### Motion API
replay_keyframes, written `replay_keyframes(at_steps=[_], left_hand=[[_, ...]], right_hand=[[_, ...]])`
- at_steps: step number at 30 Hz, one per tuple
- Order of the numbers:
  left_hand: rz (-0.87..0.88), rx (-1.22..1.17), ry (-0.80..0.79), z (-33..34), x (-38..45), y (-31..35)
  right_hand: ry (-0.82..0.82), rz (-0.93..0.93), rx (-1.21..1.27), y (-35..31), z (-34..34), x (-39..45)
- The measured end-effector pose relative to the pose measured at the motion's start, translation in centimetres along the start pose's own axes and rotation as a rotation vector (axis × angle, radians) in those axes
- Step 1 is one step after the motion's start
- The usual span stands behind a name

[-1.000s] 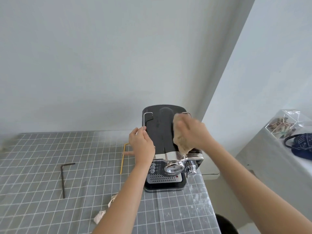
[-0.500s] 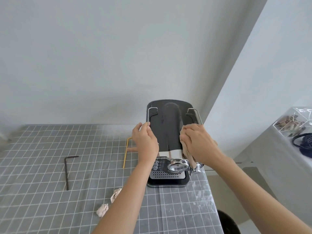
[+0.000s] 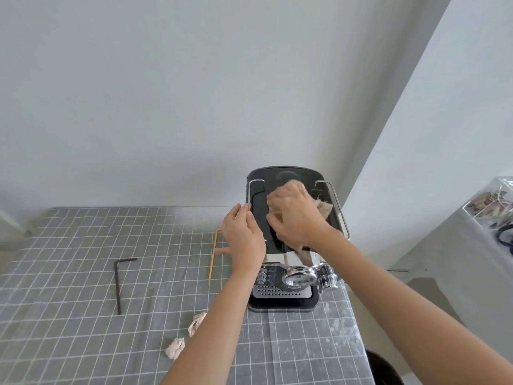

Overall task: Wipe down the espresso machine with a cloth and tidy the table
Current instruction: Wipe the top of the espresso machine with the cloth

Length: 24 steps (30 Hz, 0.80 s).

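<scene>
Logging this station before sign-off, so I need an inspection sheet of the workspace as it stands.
Surface: table under grey grid cloth, pale specks at its right end.
Job's things: espresso machine at the table's right end; cloth pressed on its black top.
Clutter: two crumpled paper balls; dark hex key; yellow rod.
Grippers: right hand presses the cloth; left hand steadies the machine's left side.
Cables: thin dark line right of the machine, possibly a cord.
Surroundings: plain walls; side table with clear box.
</scene>
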<state>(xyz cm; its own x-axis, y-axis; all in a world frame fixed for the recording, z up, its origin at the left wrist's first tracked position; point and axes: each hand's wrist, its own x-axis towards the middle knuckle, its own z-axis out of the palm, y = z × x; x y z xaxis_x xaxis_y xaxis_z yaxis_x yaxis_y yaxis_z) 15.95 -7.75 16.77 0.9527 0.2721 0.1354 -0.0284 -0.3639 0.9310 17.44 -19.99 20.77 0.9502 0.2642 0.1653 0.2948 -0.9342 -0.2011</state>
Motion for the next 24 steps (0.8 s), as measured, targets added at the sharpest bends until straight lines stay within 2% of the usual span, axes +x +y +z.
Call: replay_keyframes(at_steps=[3,6,11,15,19,21,24], left_hand=[[0.012,0.006,-0.002,0.2,0.1,-0.2],[-0.011,-0.017,0.001,0.4,0.2,-0.4],[-0.030,-0.004,-0.005,0.4,0.2,-0.5],[-0.018,0.016,-0.015,0.2,0.2,-0.4],[-0.021,0.033,-0.018,0.2,0.2,-0.3],[-0.016,0.040,-0.018,0.2,0.0,-0.6],[0.002,0.047,-0.016,0.2,0.1,-0.8]], right_hand=[[0.030,-0.121,0.235,-0.3,-0.4,-4.9],[0.115,-0.118,0.355,1.2,-0.4,-6.7],[0.092,0.124,0.260,2.6,0.1,-1.3],[0.006,0.215,0.185,4.0,0.2,4.7],[0.023,0.304,0.162,3.7,0.1,6.6],[0.059,0.297,0.126,3.3,0.4,5.7],[0.022,0.130,0.156,4.0,-0.1,4.3]])
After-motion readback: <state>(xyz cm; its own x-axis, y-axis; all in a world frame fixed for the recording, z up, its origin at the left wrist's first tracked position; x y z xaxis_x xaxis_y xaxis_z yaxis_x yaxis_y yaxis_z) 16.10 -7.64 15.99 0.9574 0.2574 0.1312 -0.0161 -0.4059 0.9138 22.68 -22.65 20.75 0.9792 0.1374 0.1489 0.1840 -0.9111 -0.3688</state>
